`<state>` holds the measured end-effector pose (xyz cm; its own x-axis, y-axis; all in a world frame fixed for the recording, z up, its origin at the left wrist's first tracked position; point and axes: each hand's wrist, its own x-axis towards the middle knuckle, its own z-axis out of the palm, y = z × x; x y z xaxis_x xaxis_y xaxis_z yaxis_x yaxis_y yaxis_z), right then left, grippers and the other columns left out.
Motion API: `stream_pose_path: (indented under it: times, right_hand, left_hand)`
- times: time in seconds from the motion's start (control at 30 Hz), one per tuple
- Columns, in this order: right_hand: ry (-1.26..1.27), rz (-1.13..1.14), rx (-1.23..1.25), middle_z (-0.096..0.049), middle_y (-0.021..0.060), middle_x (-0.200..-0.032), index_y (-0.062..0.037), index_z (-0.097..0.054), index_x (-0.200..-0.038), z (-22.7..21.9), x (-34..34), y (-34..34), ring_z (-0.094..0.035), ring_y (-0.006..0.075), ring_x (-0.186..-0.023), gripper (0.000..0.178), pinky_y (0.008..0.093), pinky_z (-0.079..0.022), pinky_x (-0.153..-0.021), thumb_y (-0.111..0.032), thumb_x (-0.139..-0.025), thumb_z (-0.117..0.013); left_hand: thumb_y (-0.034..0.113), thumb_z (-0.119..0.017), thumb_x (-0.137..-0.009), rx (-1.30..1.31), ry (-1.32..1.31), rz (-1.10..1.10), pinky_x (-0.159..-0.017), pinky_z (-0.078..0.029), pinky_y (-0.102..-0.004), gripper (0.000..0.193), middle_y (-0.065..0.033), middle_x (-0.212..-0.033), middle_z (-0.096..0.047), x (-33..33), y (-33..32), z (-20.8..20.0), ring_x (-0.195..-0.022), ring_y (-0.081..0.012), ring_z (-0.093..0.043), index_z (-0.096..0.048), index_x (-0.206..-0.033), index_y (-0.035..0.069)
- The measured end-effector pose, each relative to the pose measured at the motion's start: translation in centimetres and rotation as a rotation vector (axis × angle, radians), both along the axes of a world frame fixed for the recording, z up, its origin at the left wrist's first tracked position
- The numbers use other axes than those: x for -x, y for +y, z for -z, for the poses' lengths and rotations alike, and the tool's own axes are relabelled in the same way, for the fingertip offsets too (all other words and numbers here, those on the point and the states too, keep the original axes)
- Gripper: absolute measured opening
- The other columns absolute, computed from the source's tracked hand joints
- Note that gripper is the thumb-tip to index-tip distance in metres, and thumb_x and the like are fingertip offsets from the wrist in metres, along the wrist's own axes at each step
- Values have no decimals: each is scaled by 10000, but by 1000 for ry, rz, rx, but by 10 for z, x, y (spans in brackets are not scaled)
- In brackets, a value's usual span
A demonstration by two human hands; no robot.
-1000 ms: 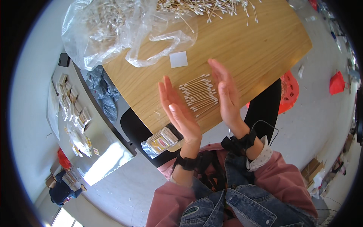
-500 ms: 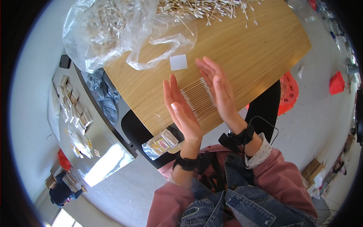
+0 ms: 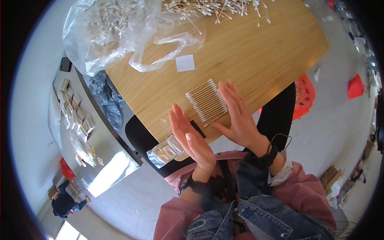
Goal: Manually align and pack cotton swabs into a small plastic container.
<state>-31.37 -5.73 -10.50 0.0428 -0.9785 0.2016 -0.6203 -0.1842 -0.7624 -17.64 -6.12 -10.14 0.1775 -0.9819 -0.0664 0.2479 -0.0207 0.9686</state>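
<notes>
Logged from my remote view, left to right: one clear packet of cotton swabs (image 3: 163,154), at the table edge, partly behind the left hand. One left hand (image 3: 193,141), spread wide, fingers extended, lower left of the swab row and apart from it. One row of cotton swabs (image 3: 207,102), laid side by side on the wooden table (image 3: 276,50), between the hands, nearer the right. One right hand (image 3: 242,122), flat, thumb splayed, along the row's right-hand tips; I could not tell whether it touched them.
</notes>
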Motion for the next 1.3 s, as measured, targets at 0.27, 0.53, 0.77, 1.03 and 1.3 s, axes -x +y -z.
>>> stream_pose_path:
  times: [0.27, 0.53, 0.77, 1.03, 1.3]
  right_hand:
    - [-684, 206, -49, -292, 193, -1604, 0, -258, -1545, 5, -4, -14, -252, 320, -1510, 781, 440, -225, -1221, -250, -946, -692]
    - [-1132, 218, -56, -289, 207, -1600, 4, -224, -1559, 12, -11, -31, -255, 283, -1507, 736, 422, -189, -1238, -491, -1055, -431]
    - [-1073, 185, -33, -342, 225, -1560, 20, -283, -1526, 14, -7, -59, -306, 287, -1481, 679, 418, -233, -1226, -475, -1073, -386]
    - [-1122, 167, -34, -402, 220, -1521, 27, -334, -1496, 18, -17, -54, -359, 289, -1452, 616, 414, -274, -1211, -433, -1088, -374]
    - [-830, 215, 27, -582, 154, -1324, 24, -566, -1277, 5, 36, -33, -540, 222, -1254, 291, 347, -401, -1080, -113, -1031, -490]
  left_hand:
    - [487, -502, -1014, 48, 80, -68, -1244, -133, -399, 760, -192, -1615, -284, 16, -26, 7, -1518, -256, -231, -238, -1561, 28]
    - [526, -465, -1020, 21, 136, -33, -1250, -105, -410, 802, -202, -1633, -225, 25, -36, 4, -1534, -277, -174, -169, -1579, 32]
    - [469, -454, -1044, 90, 146, -103, -1246, -143, -395, 691, -181, -1595, -325, 26, -58, 15, -1505, -252, -260, -257, -1553, 46]
    - [481, -431, -1049, 81, 118, -11, -1247, -124, -400, 680, -199, -1588, -335, 25, -51, 11, -1510, -275, -248, -272, -1549, 50]
    - [528, -602, -925, 261, -1088, 388, -1231, -133, -507, 898, -246, -1613, -268, -2, -34, -7, -1531, -363, -186, -281, -1537, -45]
